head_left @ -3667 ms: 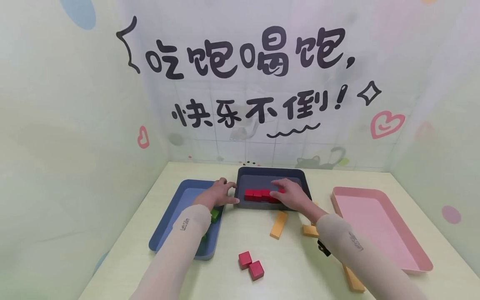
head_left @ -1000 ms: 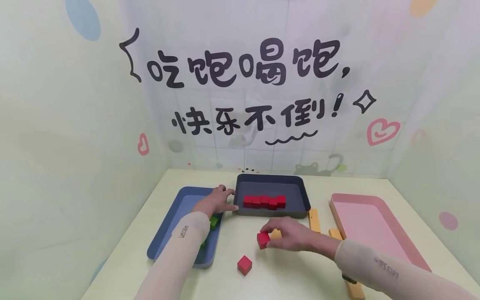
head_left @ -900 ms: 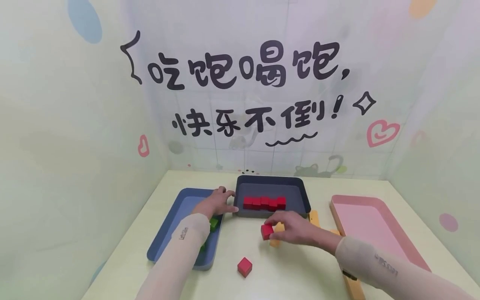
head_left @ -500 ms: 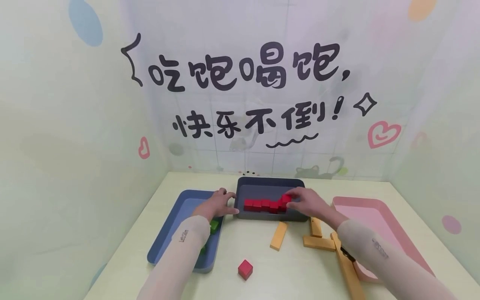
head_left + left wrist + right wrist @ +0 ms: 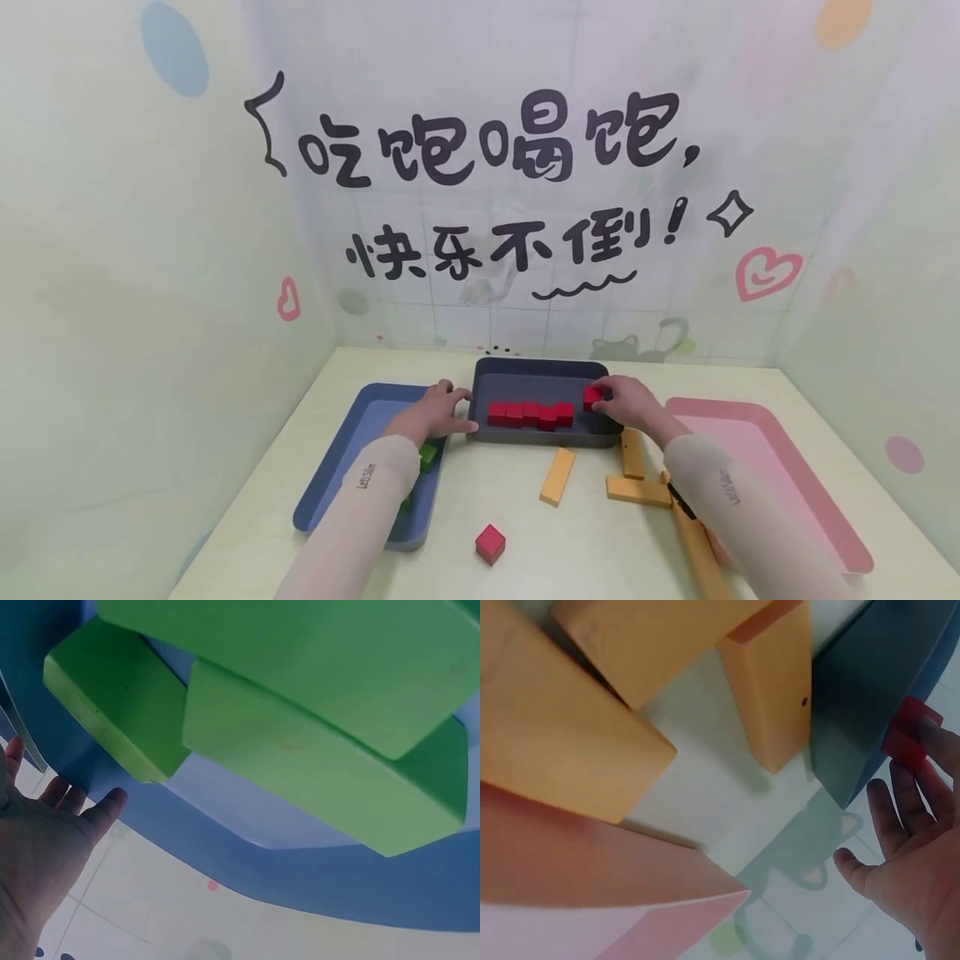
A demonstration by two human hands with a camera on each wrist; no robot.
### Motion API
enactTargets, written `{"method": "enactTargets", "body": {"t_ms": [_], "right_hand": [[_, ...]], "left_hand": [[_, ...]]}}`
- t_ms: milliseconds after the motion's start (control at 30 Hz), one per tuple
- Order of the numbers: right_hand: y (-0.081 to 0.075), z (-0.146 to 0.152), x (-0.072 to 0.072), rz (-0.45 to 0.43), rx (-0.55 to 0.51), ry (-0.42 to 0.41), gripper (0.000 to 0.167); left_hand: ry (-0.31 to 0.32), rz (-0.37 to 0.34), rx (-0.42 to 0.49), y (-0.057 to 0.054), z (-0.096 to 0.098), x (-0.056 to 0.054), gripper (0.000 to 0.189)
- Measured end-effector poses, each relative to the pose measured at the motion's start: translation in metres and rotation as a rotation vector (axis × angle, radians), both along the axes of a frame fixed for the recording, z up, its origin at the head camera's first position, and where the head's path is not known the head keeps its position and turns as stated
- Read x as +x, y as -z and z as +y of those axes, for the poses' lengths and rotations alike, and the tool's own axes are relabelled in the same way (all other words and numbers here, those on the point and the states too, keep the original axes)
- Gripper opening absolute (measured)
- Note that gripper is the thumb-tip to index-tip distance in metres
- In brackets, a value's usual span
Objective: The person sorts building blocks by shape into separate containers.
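My right hand (image 5: 628, 402) pinches a red cube (image 5: 591, 398) at the right end of the dark grey tray (image 5: 517, 367). The right wrist view shows the same cube (image 5: 911, 735) by the tray's rim. Inside that tray, several red cubes (image 5: 531, 413) sit in a row to the left of the hand. My left hand (image 5: 435, 410), fingers loosely spread, rests at the gap between the blue tray (image 5: 337, 467) and the dark one. Green blocks (image 5: 300, 750) lie in the blue tray, partly hidden by the left forearm in the head view. One red cube (image 5: 491, 544) stands on the table.
A pink tray (image 5: 750, 433) stands at the right. Several orange wooden blocks lie on the table: one (image 5: 558, 477) before the dark tray, another (image 5: 637, 492) farther right, and others along the pink tray's left side. A printed wall (image 5: 517, 317) closes off the back.
My right hand has picked up one of two red cubes from the table and carried it up and right into the dark tray. My left hand has stayed in place.
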State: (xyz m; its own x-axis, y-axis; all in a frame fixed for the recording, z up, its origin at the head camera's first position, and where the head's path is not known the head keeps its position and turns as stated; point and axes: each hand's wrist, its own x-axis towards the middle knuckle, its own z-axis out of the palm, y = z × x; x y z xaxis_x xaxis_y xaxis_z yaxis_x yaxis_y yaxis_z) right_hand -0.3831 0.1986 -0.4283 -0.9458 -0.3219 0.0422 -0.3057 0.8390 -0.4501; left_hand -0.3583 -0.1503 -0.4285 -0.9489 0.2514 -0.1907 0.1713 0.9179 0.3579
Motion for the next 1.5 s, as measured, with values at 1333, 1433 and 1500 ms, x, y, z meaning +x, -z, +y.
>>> {"method": "enactTargets", "body": {"t_ms": [1333,1433,1500], "right_hand": [[-0.002,-0.036,0.018,0.081,-0.101,-0.082,0.047],[-0.007,-0.043,0.028,0.053,-0.143,-0.105,0.048],[-0.01,-0.049,0.037,0.052,-0.162,-0.14,0.047]], "left_hand": [[0.005,0.003,-0.013,-0.001,-0.003,-0.004,0.06],[0.004,-0.008,-0.012,-0.001,0.0,-0.002,0.061],[0.004,-0.009,-0.016,-0.001,0.001,-0.002,0.061]]}}
